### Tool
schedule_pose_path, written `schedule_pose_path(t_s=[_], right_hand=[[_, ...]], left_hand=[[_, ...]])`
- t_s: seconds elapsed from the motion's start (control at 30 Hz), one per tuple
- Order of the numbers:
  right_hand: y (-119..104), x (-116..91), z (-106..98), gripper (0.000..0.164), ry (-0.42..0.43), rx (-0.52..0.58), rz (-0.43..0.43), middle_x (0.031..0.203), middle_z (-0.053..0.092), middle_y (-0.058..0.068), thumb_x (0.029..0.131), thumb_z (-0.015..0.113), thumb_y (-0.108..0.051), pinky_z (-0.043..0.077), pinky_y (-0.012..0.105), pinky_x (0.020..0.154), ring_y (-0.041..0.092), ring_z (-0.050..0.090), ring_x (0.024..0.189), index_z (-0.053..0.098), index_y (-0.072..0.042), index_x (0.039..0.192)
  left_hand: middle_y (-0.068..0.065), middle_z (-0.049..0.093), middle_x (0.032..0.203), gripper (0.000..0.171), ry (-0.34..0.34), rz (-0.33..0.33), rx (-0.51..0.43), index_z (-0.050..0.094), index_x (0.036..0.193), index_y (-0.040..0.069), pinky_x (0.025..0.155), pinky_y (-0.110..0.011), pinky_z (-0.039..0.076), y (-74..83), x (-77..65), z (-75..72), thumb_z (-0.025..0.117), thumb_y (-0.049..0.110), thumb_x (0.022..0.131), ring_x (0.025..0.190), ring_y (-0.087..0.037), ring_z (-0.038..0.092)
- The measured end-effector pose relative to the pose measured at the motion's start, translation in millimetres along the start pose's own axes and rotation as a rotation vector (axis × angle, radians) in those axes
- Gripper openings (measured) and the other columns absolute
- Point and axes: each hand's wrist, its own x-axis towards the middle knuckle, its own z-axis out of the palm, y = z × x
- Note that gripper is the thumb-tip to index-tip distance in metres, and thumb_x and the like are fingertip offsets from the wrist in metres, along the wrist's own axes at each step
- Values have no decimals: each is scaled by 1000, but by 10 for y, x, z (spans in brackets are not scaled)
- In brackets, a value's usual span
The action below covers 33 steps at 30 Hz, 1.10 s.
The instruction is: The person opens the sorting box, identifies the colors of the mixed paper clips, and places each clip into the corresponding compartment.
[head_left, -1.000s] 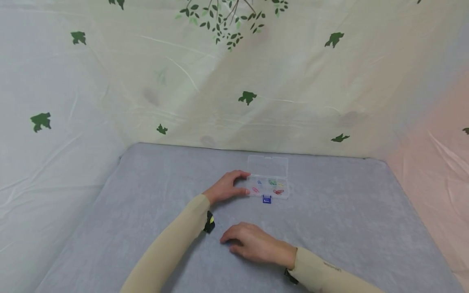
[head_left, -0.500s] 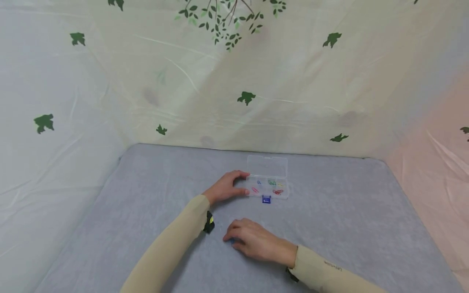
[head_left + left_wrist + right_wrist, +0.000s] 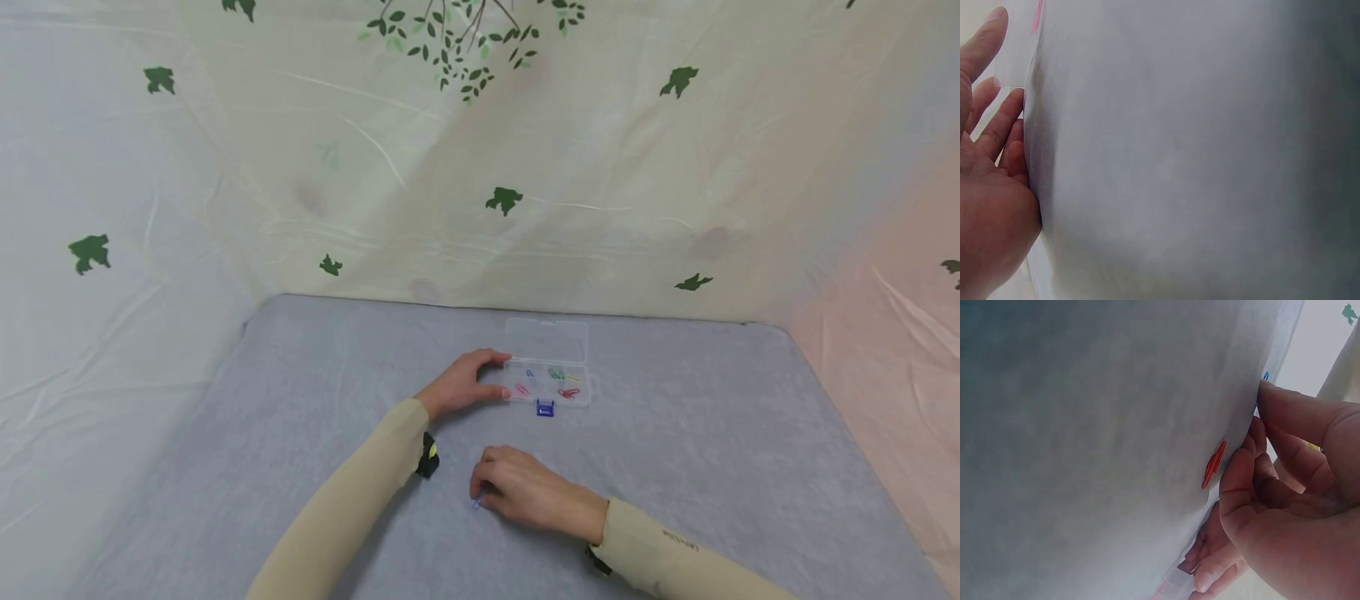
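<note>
A clear plastic compartment box [image 3: 547, 404] lies on the grey cloth with its lid [image 3: 547, 342] folded back and a blue latch [image 3: 545, 408] at its front. Colored paper clips sit in its compartments: pink [image 3: 522, 389], blue [image 3: 529, 373], green [image 3: 557, 374], yellow [image 3: 574, 378] and red [image 3: 569, 392]. My left hand [image 3: 461, 386] holds the box's left end, thumb at the front corner and fingers at the back. Nearer to me, my right hand [image 3: 525, 489] pinches a blue paper clip [image 3: 476, 503] between thumb and fingertips. The right wrist view shows a red paper clip [image 3: 1214, 465] on the cloth beside that hand.
The grey cloth-covered table [image 3: 712, 433] extends around both arms. A pale curtain [image 3: 420, 217] with leaf and bird prints rises along its back edge, with further hangings at left and right.
My right hand has shifted slightly right and away from me, and its fingers have drawn together on the blue paper clip, which now shows. The left hand and box have stayed put.
</note>
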Motion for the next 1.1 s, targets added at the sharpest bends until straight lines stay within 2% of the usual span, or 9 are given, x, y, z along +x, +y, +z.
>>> schedule_pose_path(t_s=[0.17,0.4,0.63,0.83,1.1], right_hand=[[-10,7,-2,10,1,-2,13,89,56,-14,94,77,-12,49,24,79,2,52,84,71,-18,88],[-36,-45,-103,9,27,124,40,86,59,-15,94,76,-10,50,22,75,-2,54,79,72,-15,89],[-31,-103,-250,10,124,197,53,87,64,-14,94,76,-7,53,23,77,-2,57,81,74,-16,90],[22,-168,-344,11,199,250,66,87,65,-14,94,76,-6,54,22,73,-2,59,79,74,-17,91],[129,-239,-501,9,324,242,74,89,68,-12,92,78,-7,55,25,74,1,61,82,74,-16,93]], left_hand=[[-11,58,146,62,-2,-7,-4,56,148,9,120,-42,33,-2,-2,-2,80,26,94,142,-27,47],[-11,59,145,62,-2,-5,-17,56,147,8,120,-43,33,-4,-7,-9,80,27,93,141,-27,47],[-11,59,145,62,0,3,-20,57,147,8,121,-41,32,-8,1,-18,81,25,93,141,-26,47],[-10,59,145,61,1,1,-15,57,146,8,120,-42,33,-8,1,-14,80,26,93,141,-26,48],[-10,59,146,61,-1,-13,-20,57,146,8,120,-42,33,10,-6,-14,80,28,93,141,-26,48]])
